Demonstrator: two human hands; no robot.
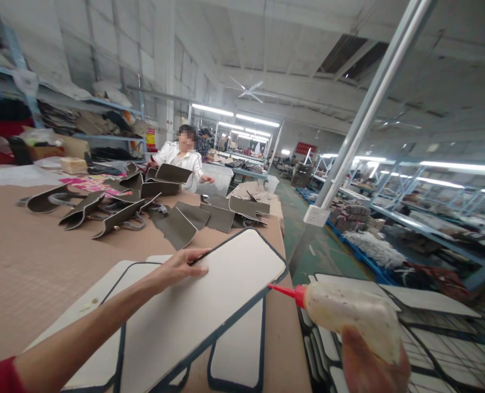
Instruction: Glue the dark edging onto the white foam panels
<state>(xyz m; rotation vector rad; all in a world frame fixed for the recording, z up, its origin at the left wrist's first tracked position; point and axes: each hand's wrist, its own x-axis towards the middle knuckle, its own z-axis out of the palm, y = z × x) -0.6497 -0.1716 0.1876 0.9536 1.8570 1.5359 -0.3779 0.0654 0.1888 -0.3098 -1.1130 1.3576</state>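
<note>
Left hand lying flat, fingers spread, pinning top white panel of a stack on brown worktable. Right hand clamping glue bottle, red nozzle touching panel's dark edge trim. Risks, by judgement: panel overhanging table edge, possibly tipping; over-squeezing flooding trim, dripping onto panels below. Co-worker sitting beyond grey leather pieces.

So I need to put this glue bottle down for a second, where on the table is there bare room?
Bare tabletop lies left of the left hand, between the white panels and the dark leather pieces. A narrow strip runs along the right edge near the bottle in the right hand. The far end is crowded.
</note>
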